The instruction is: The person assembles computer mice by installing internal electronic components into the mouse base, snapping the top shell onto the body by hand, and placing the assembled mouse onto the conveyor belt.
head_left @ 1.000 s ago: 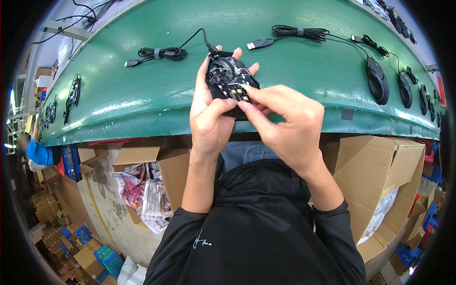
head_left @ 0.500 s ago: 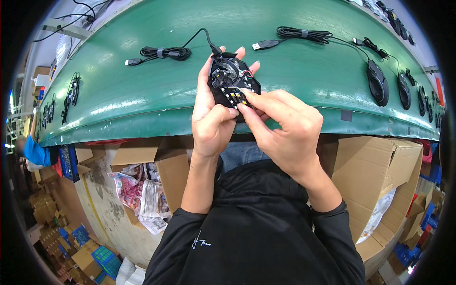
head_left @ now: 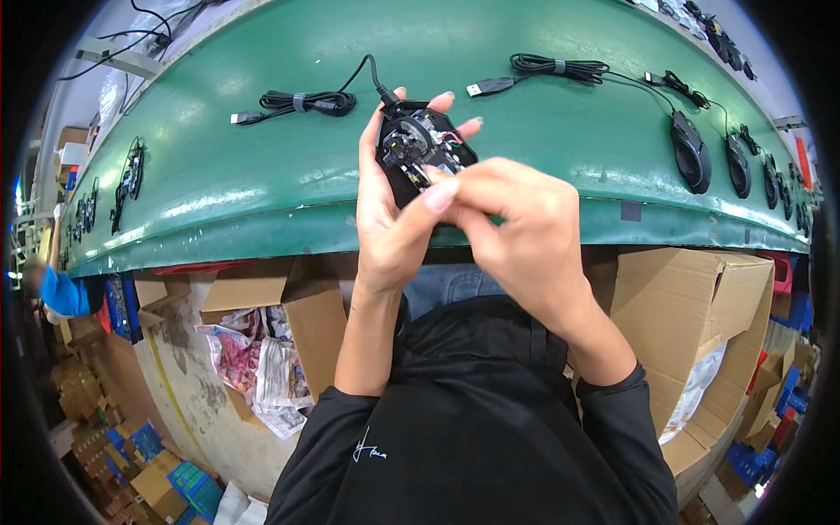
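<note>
An opened computer mouse [head_left: 409,140] lies in my left hand [head_left: 387,241], its inner parts, scroll wheel and thin coloured wires exposed. The left fingers curl up behind it, and the left thumb reaches over its near end. My right hand [head_left: 525,227] is over the near right side of the mouse, thumb and forefinger pinched together close to the left thumb. Whatever the pinch may hold is hidden. From the far end of the mouse a black cable [head_left: 325,103] runs to a tied coil with a USB plug, resting on the green bench [head_left: 262,166].
Closed black mice, one of them [head_left: 691,153] nearest, line the right of the bench with bundled cables [head_left: 560,66]. More dark parts [head_left: 131,175] lie at left. Cardboard boxes [head_left: 669,324] stand below the edge, one holding newspaper [head_left: 280,372]. A person in blue [head_left: 66,293] is far left.
My right hand has shifted slightly left and its fingertips have drawn together. The left thumb has lifted over the mouse toward them, covering more of its near end.
</note>
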`<state>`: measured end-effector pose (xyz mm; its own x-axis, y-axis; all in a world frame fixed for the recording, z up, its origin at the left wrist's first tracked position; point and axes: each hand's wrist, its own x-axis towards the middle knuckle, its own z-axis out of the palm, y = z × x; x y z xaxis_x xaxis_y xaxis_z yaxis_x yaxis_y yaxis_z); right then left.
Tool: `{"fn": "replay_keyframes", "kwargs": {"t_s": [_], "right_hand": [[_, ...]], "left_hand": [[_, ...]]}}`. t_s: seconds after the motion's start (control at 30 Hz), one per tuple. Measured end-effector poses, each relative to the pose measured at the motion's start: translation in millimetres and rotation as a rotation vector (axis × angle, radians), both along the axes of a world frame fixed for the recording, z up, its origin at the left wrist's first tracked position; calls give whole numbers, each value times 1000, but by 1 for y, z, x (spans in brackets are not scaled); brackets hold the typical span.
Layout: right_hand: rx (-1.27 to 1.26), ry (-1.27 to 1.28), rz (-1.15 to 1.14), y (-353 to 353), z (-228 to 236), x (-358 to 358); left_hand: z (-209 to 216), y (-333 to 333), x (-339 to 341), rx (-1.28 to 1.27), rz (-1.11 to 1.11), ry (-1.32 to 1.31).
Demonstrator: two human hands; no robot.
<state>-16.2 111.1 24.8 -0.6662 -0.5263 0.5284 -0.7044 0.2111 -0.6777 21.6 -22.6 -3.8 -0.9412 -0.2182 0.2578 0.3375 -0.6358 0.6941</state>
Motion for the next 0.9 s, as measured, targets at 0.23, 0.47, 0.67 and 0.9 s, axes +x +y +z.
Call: {"fn": "replay_keyframes", "kwargs": {"t_s": [0.23,0.47,0.67,0.9], "right_hand": [[-261,-540,-99,-3,0,-4],[-23,-141,-47,6,9,-33],[-13,-169,4,12,27,-41],[510,-600,168,-4,95,-111]], "left_hand": [[0,-3,-1,59,21,-110],[-2,-8,3,105,-78,-112],[5,-6,8,-23,-110,-193],[24,1,-8,-105,-261,-173]]}}
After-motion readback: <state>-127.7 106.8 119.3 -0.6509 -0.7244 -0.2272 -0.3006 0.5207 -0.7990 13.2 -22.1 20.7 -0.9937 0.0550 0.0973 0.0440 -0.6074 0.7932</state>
